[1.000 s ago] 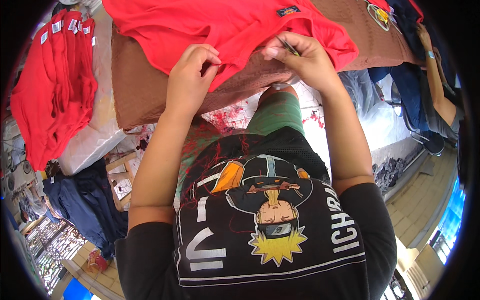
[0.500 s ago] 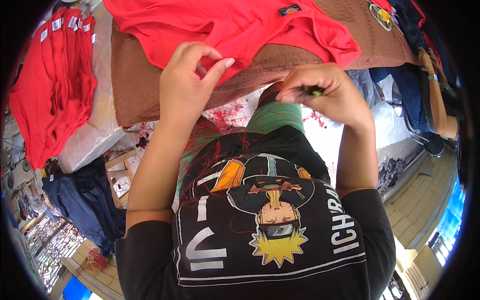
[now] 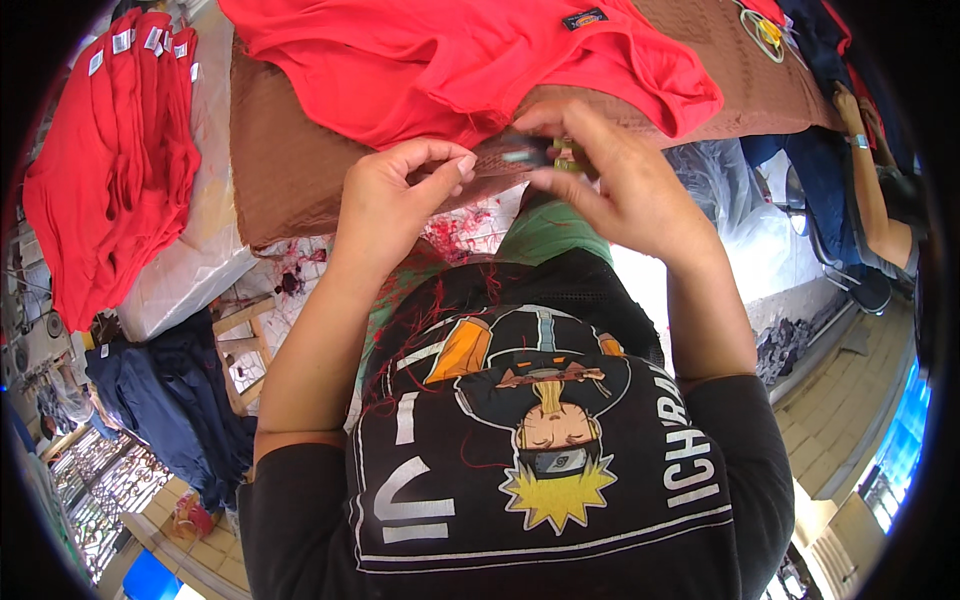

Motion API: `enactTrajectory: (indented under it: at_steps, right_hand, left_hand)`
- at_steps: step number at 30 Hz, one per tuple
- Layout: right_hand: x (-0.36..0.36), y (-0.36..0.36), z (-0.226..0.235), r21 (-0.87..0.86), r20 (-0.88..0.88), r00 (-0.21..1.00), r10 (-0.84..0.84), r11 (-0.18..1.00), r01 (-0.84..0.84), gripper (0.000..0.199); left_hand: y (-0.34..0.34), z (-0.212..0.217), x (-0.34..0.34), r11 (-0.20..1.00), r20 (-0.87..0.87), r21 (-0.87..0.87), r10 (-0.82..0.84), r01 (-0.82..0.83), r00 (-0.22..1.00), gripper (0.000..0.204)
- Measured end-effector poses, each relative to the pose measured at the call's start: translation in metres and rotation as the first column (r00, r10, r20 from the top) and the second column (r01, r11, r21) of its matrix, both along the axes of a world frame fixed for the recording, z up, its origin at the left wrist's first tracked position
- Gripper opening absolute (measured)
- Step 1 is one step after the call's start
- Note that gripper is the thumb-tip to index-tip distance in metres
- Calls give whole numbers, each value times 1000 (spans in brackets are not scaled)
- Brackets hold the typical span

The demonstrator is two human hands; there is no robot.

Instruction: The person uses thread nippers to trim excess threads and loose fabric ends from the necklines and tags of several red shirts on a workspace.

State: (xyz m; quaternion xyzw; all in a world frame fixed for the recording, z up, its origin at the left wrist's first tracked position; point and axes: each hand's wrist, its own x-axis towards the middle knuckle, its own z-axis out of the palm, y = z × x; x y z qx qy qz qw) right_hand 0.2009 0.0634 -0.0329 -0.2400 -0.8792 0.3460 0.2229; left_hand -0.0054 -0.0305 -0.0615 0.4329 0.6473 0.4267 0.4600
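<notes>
A red garment (image 3: 430,75) with a dark neck label is spread over a brown cloth-covered surface (image 3: 285,165) in front of me. My left hand (image 3: 385,205) is raised just below the garment's near edge, thumb and fingertips pinched together; whatever is between them is too small to see. To its right, my right hand (image 3: 635,195) grips small thread snips (image 3: 566,155) with a yellow-green part. Their dark end points left toward the pinched fingers and is smeared by motion. The near hem of the garment hangs close above both hands.
Stacked red garments (image 3: 125,180) with white tags lie at the left, above dark blue clothing (image 3: 175,400). Loose red threads (image 3: 430,300) cling to my clothes. At the far right is another person's arm (image 3: 875,195) beside dark garments. A yellow-and-white cord (image 3: 765,35) lies at the back right.
My right hand has moved left and up, opening its grip somewhat around the snips. My left hand has come down and slightly right, and its fingertips are closer together.
</notes>
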Motion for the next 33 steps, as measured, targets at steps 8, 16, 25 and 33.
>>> enactTrajectory:
  at_steps: [8,16,25,33]
  right_hand:
    - [-13,14,-13,217,-186,971,-150,958,189,24]
    - [-18,16,-30,462,-116,989,-93,876,137,17]
    - [-28,15,-36,514,-79,997,-20,856,58,23]
    - [-18,34,-33,407,-205,969,-135,889,210,25]
  left_hand:
    - [20,-2,16,988,-304,113,135,-105,943,21]
    - [12,0,11,993,-265,45,116,-108,957,18]
    - [11,1,7,995,-315,80,86,-64,945,16]
    - [-7,30,-22,852,-727,-7,-364,523,582,15]
